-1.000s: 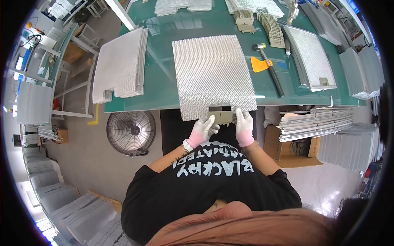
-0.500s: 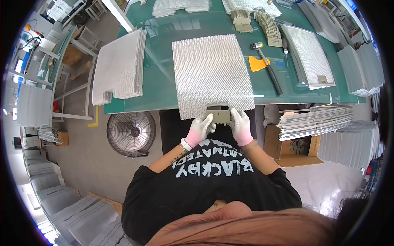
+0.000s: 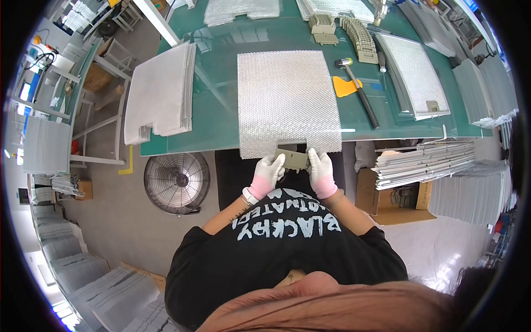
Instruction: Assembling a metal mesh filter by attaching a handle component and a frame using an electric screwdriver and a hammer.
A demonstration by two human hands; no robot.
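A silvery mesh sheet (image 3: 289, 99) lies on the green table, its notched near end jutting over the front edge. At that notch sits a small beige-grey plastic latch piece (image 3: 293, 159), slightly tilted, its left end higher. My left hand (image 3: 267, 174), in a white glove with a pink cuff, pinches the piece's left end between thumb and fingers. The same kind of glove covers my right hand (image 3: 321, 169), closed at the piece's right end beside the mesh corner. Its fingertips are partly hidden, and whether the piece is seated in the notch I cannot tell.
Right of the sheet lie a mallet (image 3: 362, 94), an orange scraper (image 3: 345, 86) and a screwdriver (image 3: 381, 62). Rows of latch pieces (image 3: 359, 40) stand behind them. Mesh stacks flank both sides, left (image 3: 160, 91) and right (image 3: 415, 74). A floor fan (image 3: 178, 181) stands below the table.
The mesh sheet has turned a little and shifted slightly right at its far end. The latch piece has tilted, its right end lower. Both hands keep their grip, the right slightly further left.
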